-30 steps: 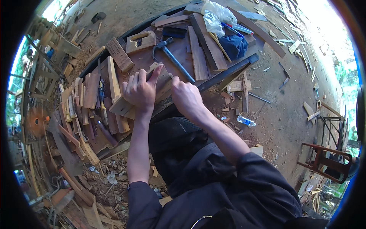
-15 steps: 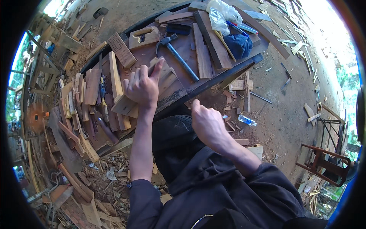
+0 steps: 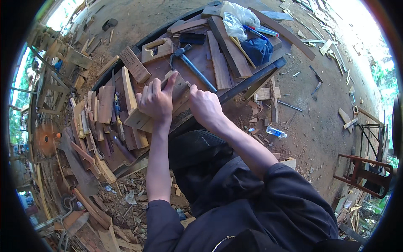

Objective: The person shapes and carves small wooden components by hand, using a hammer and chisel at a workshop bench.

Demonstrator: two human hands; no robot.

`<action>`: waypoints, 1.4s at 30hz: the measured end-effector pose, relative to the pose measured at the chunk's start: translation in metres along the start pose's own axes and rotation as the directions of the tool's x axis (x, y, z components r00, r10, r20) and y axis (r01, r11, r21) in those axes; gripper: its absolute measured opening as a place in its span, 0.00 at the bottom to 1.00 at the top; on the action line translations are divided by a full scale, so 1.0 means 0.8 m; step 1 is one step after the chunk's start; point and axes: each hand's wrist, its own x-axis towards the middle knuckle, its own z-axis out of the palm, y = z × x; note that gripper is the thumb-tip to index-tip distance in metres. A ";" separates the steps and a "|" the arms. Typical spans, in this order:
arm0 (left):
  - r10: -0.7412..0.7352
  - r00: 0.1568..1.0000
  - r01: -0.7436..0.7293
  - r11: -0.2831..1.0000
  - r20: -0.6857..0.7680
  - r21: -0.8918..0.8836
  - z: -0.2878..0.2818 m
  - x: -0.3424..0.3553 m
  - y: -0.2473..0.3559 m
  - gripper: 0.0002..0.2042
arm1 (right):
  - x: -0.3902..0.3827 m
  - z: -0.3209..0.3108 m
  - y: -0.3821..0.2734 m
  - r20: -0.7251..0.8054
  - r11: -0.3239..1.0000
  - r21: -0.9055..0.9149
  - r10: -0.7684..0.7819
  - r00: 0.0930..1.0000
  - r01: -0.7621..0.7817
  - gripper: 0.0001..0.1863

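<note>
My left hand (image 3: 156, 101) is wrapped around a pale wooden block (image 3: 178, 89), its thumb pointing up along the face. The block stands tilted on the workbench near the front edge. My right hand (image 3: 205, 108) is closed, knuckles up, with its fingertips against the block's right side. Whatever it pinches is too small or hidden to make out. Beyond the hands, a claw hammer (image 3: 197, 71) with a blue handle lies on the bench, beside a wooden saw handle (image 3: 156, 50).
Offcuts (image 3: 106, 105) and chisel-like tools crowd the bench's left end. Dark boards (image 3: 228, 48), a plastic bag (image 3: 239, 19) and a blue cloth (image 3: 257, 51) lie at the far right. A water bottle (image 3: 276, 132) and scraps litter the floor; a wooden frame (image 3: 365, 174) stands at right.
My right hand has moved left and up, from off the bench's front edge to the block's right side. The left hand keeps its grip on the block.
</note>
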 end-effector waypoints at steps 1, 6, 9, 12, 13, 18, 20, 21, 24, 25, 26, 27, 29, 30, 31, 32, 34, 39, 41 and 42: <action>-0.033 0.999 0.033 0.999 0.014 -0.010 0.003 0.001 -0.004 0.30 | -0.007 -0.001 -0.002 0.000 1.000 0.002 -0.002 1.000 0.002 0.04; -0.029 1.000 0.029 1.000 0.006 -0.008 0.004 -0.001 -0.009 0.31 | -0.107 -0.042 0.008 0.095 0.999 -0.013 0.045 0.994 -0.044 0.04; -0.030 0.999 0.030 1.000 0.020 0.006 -0.001 -0.002 -0.005 0.31 | -0.129 -0.079 0.002 0.218 0.997 -0.011 0.082 0.973 -0.082 0.05; 0.021 1.000 -0.021 0.999 0.003 -0.029 -0.006 0.002 0.007 0.31 | -0.085 -0.051 0.008 0.099 0.997 0.028 0.066 0.993 -0.069 0.05; 0.016 1.000 -0.015 0.999 0.025 -0.042 -0.006 0.002 0.013 0.31 | -0.060 -0.025 0.015 0.051 0.998 0.025 0.060 0.997 -0.061 0.05; -0.010 0.999 0.010 1.000 0.040 0.011 0.007 0.000 -0.001 0.31 | -0.028 -0.009 0.002 -0.004 0.998 0.048 0.032 0.999 -0.032 0.05; -0.049 0.998 0.049 0.999 0.033 -0.009 0.009 0.001 -0.005 0.32 | -0.074 -0.025 0.007 0.021 1.000 -0.006 -0.002 1.000 0.002 0.05; -0.050 0.998 0.051 0.999 0.036 -0.020 0.011 0.001 -0.011 0.32 | -0.102 -0.045 0.006 0.088 1.000 0.002 0.018 0.996 -0.018 0.04; -0.045 0.998 0.046 0.999 0.052 -0.027 0.005 -0.003 0.006 0.32 | -0.147 -0.096 0.015 0.250 0.990 0.048 0.120 0.961 -0.136 0.06; -0.035 0.998 0.037 0.999 0.060 -0.029 0.003 -0.004 0.010 0.32 | -0.138 -0.093 0.017 0.220 0.991 0.063 0.104 0.970 -0.121 0.06; -0.017 0.999 0.017 1.000 0.047 -0.009 0.001 -0.007 0.014 0.32 | -0.122 -0.087 0.020 0.191 0.991 0.076 0.094 0.977 -0.110 0.06; 0.003 1.000 -0.003 1.000 0.023 0.023 -0.002 -0.003 0.013 0.32 | -0.100 -0.056 0.024 0.107 0.991 0.105 0.069 0.992 -0.081 0.06; 0.000 1.000 -0.001 1.000 0.021 0.018 0.003 -0.003 0.015 0.32 | -0.050 -0.008 0.023 0.043 0.991 0.110 0.074 0.996 -0.078 0.05; -0.011 1.000 0.011 1.000 0.026 0.012 0.004 -0.004 0.013 0.32 | -0.036 0.002 0.018 -0.015 0.995 0.079 0.062 0.998 -0.060 0.05; -0.006 1.000 0.006 1.000 0.027 0.013 0.008 -0.003 0.012 0.32 | -0.037 0.005 0.021 -0.015 0.994 0.084 0.064 0.998 -0.063 0.05; -0.030 0.998 0.029 0.999 0.056 0.022 0.007 -0.005 0.004 0.32 | -0.039 -0.002 0.014 0.031 0.990 0.113 0.077 0.997 -0.080 0.05; -0.058 0.995 0.056 0.998 0.082 0.032 0.013 0.000 -0.002 0.32 | -0.051 -0.033 0.012 0.078 0.986 0.138 0.086 0.993 -0.096 0.05; -0.238 0.898 0.257 0.966 0.370 -0.003 0.033 0.038 -0.017 0.37 | -0.089 -0.120 0.003 0.221 0.988 0.039 0.134 0.966 -0.146 0.04; -0.365 0.728 0.399 0.914 0.581 0.075 0.048 0.045 -0.029 0.42 | -0.065 -0.120 0.000 0.237 0.990 0.025 0.127 0.963 -0.137 0.04; -0.367 0.725 0.401 0.913 0.582 0.077 0.056 0.044 -0.038 0.42 | -0.053 -0.119 -0.005 0.249 0.991 0.013 0.122 0.961 -0.130 0.03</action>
